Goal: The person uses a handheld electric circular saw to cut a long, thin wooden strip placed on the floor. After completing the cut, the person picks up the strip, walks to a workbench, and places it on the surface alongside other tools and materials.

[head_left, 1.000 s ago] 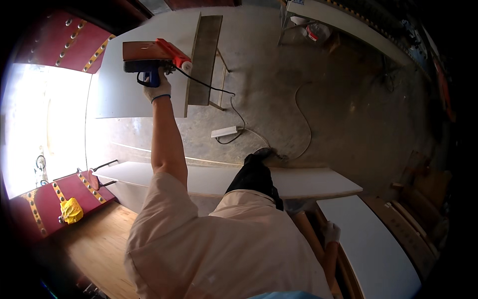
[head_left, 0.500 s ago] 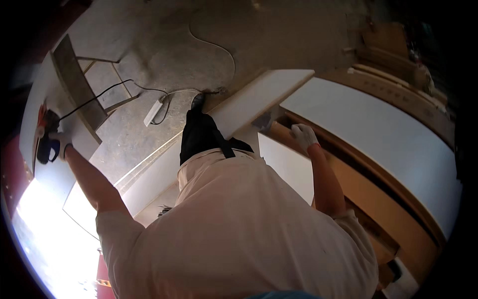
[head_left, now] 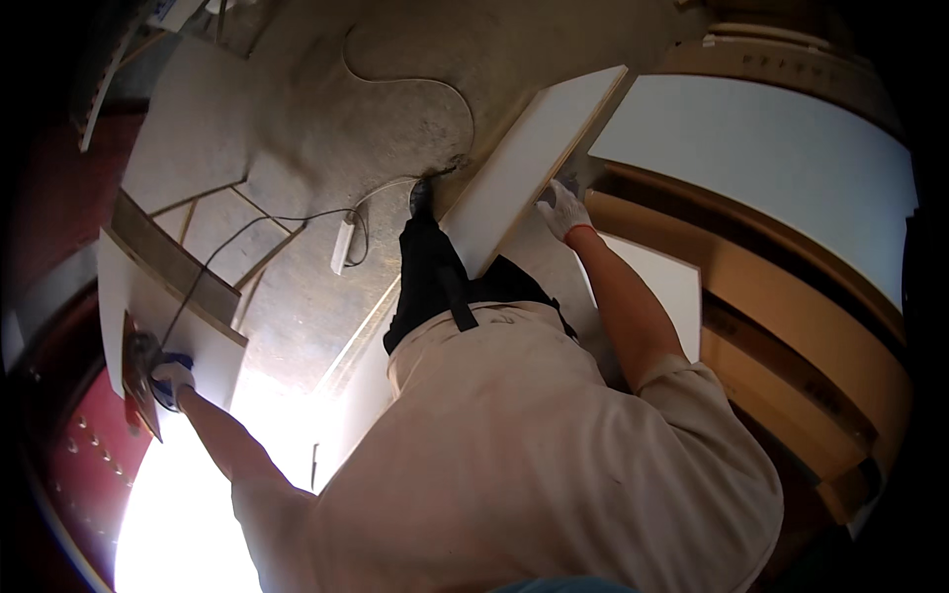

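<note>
My left hand [head_left: 173, 379], in a pale glove, is wrapped round the blue and dark handle of a corded circular saw [head_left: 143, 364]. The saw is at the near edge of a white board [head_left: 203, 346] on the left, its flat base plate tilted up on edge. Its blade cannot be made out. Also gloved, my right hand [head_left: 565, 211] reaches forward with fingers apart. It is at the right edge of a long white panel [head_left: 539, 148] that slants away from my legs; whether it touches the edge is unclear.
A black cord [head_left: 222, 247] runs from the saw to a white power strip [head_left: 343, 245] on the concrete floor. A pale cable [head_left: 435, 81] curls farther off. On the right stand brown cartons [head_left: 791, 287] and a broad white panel [head_left: 751, 148]. My foot [head_left: 422, 198] is beside the long panel.
My view has shifted. My right hand has moved from over the brown carton to the long panel's edge, its fingers spreading. The saw in my left hand has turned, its base plate now more visible.
</note>
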Demonstrator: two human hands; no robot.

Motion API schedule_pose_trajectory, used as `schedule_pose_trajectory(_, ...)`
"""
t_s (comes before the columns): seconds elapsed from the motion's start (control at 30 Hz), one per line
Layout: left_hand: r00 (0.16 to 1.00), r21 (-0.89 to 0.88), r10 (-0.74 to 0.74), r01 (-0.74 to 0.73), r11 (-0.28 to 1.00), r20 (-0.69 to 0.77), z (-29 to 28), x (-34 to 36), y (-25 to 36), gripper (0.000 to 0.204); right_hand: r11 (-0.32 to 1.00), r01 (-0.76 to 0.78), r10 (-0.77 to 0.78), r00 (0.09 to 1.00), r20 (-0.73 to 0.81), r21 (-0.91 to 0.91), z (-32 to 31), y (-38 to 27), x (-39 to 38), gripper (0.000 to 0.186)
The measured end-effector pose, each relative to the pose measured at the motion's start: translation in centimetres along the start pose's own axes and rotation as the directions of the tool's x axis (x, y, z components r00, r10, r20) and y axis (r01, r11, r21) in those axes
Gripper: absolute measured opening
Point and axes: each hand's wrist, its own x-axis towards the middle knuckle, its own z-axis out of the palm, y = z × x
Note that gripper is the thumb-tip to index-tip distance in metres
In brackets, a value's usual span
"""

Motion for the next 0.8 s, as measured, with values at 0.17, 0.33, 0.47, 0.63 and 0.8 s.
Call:
schedule_pose_trajectory(0.17,0.979,0.485,0.137,-0.193,0.853,0.149,3.4,2.0,4.2,0.047,0.995,-0.101,0.102,0.991,-0.083,0.016,4.6,-0.6,4.7,0.081)
schedule_pose_trajectory(0.33,0.862,0.656,0.435,-0.489,0.575,0.260,0.8,1.6,3.5,0.051,0.946,-0.261,0.279,0.957,-0.074,0.192,7.1,-0.8,6.1,0.076)
schedule_pose_trajectory(0.47,0.590,0.631,0.300,-0.501,-0.592,0.749,-11.0,-6.5,-6.6,0.048,0.944,-0.220,0.244,0.967,-0.071,0.245,7.4,0.5,5.9,0.085)
schedule_pose_trajectory(0.63,0.914,0.423,-0.335,-0.217,-0.880,-0.228,-34.4,-12.7,-17.1,0.036,0.829,-0.204,0.403,0.864,-0.303,0.521,8.3,-1.1,6.6,0.073)
schedule_pose_trajectory(0.8,0.419,0.025,-0.442,-0.703,-0.711,-0.793,-54.8,-21.9,-22.6,0.052,0.628,-0.391,0.649,0.740,-0.176,0.673,14.7,4.3,9.0,0.059)
